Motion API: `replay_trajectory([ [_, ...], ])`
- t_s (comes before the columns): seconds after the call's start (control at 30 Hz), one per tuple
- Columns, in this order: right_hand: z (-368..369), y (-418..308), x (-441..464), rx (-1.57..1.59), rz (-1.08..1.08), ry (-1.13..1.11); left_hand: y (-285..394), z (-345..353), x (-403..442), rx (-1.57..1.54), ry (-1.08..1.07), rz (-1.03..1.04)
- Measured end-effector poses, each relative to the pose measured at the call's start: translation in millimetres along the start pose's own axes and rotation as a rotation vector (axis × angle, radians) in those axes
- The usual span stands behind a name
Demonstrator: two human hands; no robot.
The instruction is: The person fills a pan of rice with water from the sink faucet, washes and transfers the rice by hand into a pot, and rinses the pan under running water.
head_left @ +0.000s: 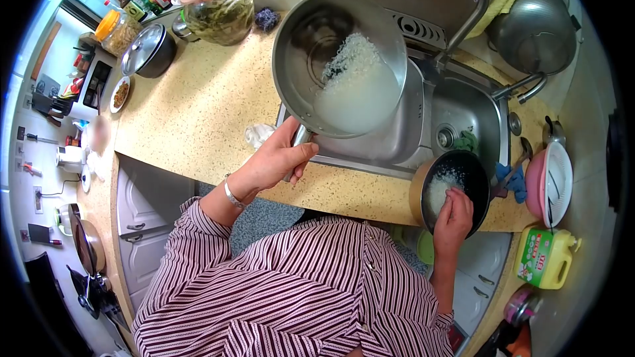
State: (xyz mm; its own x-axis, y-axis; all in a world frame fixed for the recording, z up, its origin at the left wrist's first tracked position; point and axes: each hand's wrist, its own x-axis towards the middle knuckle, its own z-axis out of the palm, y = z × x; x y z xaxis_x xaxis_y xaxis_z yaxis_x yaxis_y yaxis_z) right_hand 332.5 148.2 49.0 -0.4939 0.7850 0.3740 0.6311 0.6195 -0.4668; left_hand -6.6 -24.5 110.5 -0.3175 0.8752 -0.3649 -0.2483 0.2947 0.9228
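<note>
My left hand [274, 160] is closed round the handle of a steel saucepan [299, 49], held tilted over the left basin of the sink. Inside the saucepan, rice [350, 73] lies in cloudy water gathered at the lower side. My right hand [454, 217] reaches into a dark-lined pot [473, 175] at the counter's front edge. Its fingers are drawn together over the rice [436, 193] there; what is between them, if anything, is hidden.
A curved faucet [479, 0] rises behind the sink [486, 96], and a green cloth [467, 140] lies by the drain. At right are a steel colander [534, 26], stacked bowls [557, 182] and a yellow jug [546, 258]. Further left stand a large glass jar [218, 13] and a lidded pot [155, 53].
</note>
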Motion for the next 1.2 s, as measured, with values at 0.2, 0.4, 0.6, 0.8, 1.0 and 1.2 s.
replay_trajectory([
  [0.2, 0.5, 2.0, -1.2, 0.004, -0.012, 0.006, 3.5, 2.3, -2.1, 0.037, 0.014, 0.013],
  [0.4, -0.4, 0.1, -1.2, 0.016, 0.001, 0.005, 4.7, 0.6, -2.2, 0.074, 0.006, 0.007],
  [0.6, -0.1, -0.2, -1.3, 0.014, 0.003, 0.007, 5.2, -0.9, -2.5, 0.090, -0.005, 0.019],
  [0.8, -0.3, 0.7, -2.3, 0.012, 0.004, 0.011, 10.3, 1.6, -3.0, 0.123, -0.009, 0.030],
  [1.0, 0.1, 1.4, -3.0, 0.015, 0.005, 0.014, 14.9, 3.6, -3.1, 0.175, -0.008, 0.037],
  [1.2, -0.5, -0.4, -2.7, 0.021, 0.022, 0.008, 16.5, 3.1, -2.0, 0.184, -0.022, 0.038],
])
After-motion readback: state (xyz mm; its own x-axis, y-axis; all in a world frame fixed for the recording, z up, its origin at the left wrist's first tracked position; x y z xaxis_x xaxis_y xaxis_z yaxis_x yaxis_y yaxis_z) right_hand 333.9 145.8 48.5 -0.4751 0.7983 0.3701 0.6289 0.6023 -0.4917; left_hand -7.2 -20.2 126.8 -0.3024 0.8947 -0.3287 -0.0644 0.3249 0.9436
